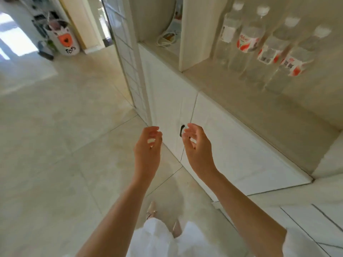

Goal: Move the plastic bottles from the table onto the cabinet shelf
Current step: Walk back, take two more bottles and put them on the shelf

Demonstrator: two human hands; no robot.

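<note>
- Shelf [219,84], far right, holds four upright bottles [248,39] in a row.
- Left hand [148,147] and right hand [196,145]: both loosely curled, grasping nothing.

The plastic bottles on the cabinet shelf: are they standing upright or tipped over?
Upright. The plastic bottles stand in a row on the cabinet shelf, white caps on top, bases on the shelf.
</note>
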